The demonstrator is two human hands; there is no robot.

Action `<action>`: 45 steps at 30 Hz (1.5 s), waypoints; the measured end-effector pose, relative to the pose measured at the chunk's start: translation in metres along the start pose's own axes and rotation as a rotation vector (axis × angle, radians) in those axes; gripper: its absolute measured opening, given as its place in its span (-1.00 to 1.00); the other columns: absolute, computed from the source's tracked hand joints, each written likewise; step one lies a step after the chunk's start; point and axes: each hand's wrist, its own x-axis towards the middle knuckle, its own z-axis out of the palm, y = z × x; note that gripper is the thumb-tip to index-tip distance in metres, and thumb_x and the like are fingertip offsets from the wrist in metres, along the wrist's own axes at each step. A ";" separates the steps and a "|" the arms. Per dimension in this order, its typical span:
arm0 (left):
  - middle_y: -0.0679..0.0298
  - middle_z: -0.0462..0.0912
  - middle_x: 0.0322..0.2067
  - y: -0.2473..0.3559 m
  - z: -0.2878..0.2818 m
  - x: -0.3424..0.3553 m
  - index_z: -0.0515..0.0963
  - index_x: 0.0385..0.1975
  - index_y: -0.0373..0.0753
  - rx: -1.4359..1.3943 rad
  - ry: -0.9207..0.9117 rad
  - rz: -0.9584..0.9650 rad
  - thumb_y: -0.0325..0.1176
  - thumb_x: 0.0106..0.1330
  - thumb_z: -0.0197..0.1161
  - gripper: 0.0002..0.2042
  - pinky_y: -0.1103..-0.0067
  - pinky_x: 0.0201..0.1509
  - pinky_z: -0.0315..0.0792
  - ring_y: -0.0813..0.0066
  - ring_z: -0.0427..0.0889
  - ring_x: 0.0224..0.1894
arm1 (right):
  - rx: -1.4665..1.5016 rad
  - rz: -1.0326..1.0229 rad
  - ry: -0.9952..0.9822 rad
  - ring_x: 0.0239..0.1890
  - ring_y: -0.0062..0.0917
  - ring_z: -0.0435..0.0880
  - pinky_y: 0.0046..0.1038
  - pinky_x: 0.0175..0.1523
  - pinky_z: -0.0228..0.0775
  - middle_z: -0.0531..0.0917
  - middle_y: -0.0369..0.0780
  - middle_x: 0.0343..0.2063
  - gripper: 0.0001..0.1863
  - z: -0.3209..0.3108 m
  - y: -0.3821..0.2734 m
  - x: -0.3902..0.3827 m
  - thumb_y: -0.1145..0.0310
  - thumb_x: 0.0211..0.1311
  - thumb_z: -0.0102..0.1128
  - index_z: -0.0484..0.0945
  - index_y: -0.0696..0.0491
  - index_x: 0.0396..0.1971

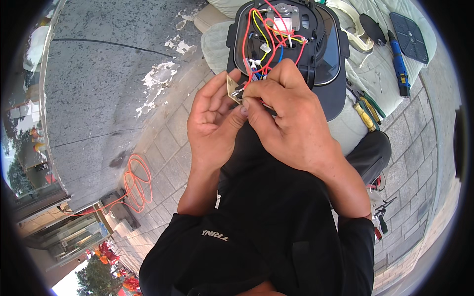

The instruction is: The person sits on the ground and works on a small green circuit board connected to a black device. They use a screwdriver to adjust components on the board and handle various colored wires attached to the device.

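My left hand (212,121) grips a small tan circuit board (230,86) by its edges, between fingers and thumb. Against the board's face, my right hand (296,116) is closed in a pinch at the metal terminals; its fingers hide most of what they hold, apparently a wire end. Red wires (245,42), with yellow and blue ones among them, run from there up into an opened black appliance (338,59). White connectors (255,64) hang on the wires just above my fingers. The appliance lies with its inner parts exposed, just beyond both hands.
A pale cloth (213,52) lies under the appliance. To the right are a blue power screwdriver (399,66), a black square plate (409,35), a cream ring-shaped part (364,44), a yellow-handled screwdriver (364,117) and green-handled pliers (374,106). Orange cable (132,190) coils on the paving at left.
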 end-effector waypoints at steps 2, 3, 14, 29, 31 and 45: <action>-0.07 0.43 0.36 -0.001 0.000 0.000 0.26 0.40 -0.39 0.005 0.004 0.004 -0.78 0.34 0.24 -0.39 0.37 0.37 0.49 0.23 0.52 0.33 | 0.006 -0.005 0.006 -0.37 -0.39 0.54 -0.41 -0.27 0.45 0.48 -0.17 -0.34 -0.86 0.001 0.001 0.000 0.56 0.21 0.35 0.67 0.19 -0.22; -0.07 0.44 0.36 -0.001 0.000 0.000 0.27 0.40 -0.39 0.008 0.011 0.002 -0.78 0.34 0.24 -0.39 0.36 0.37 0.49 0.24 0.52 0.33 | 0.008 -0.007 0.011 -0.37 -0.39 0.54 -0.41 -0.27 0.45 0.48 -0.17 -0.34 -0.85 0.003 0.001 -0.001 0.56 0.21 0.36 0.67 0.18 -0.22; -0.09 0.44 0.35 -0.001 -0.001 -0.002 0.27 0.40 -0.39 0.015 0.015 -0.009 -0.78 0.32 0.26 -0.37 0.35 0.38 0.47 0.21 0.52 0.33 | -0.009 -0.020 0.026 -0.37 -0.38 0.54 -0.40 -0.28 0.45 0.48 -0.17 -0.34 -0.85 0.004 0.003 -0.006 0.58 0.23 0.35 0.66 0.17 -0.20; -0.10 0.43 0.35 -0.005 -0.003 -0.001 0.27 0.40 -0.39 0.027 -0.004 0.008 -0.78 0.32 0.26 -0.37 0.34 0.41 0.45 0.21 0.50 0.35 | 0.018 0.005 0.020 -0.39 -0.40 0.53 -0.41 -0.30 0.43 0.47 -0.19 -0.34 -0.86 0.004 0.004 -0.008 0.58 0.26 0.33 0.65 0.17 -0.19; -0.10 0.43 0.36 -0.004 -0.003 -0.001 0.26 0.40 -0.39 0.017 -0.004 0.010 -0.78 0.33 0.26 -0.38 0.34 0.41 0.45 0.21 0.50 0.35 | 0.025 0.011 0.017 -0.38 -0.40 0.52 -0.41 -0.29 0.43 0.47 -0.18 -0.34 -0.86 0.004 0.004 -0.008 0.58 0.26 0.32 0.65 0.17 -0.19; -0.09 0.42 0.36 -0.004 -0.003 -0.001 0.27 0.40 -0.38 0.007 0.006 -0.003 -0.77 0.32 0.27 -0.37 0.36 0.38 0.48 0.21 0.53 0.32 | 0.062 0.032 0.034 -0.35 -0.42 0.49 -0.43 -0.25 0.41 0.47 -0.19 -0.36 -0.87 0.008 0.004 -0.010 0.58 0.29 0.30 0.65 0.18 -0.18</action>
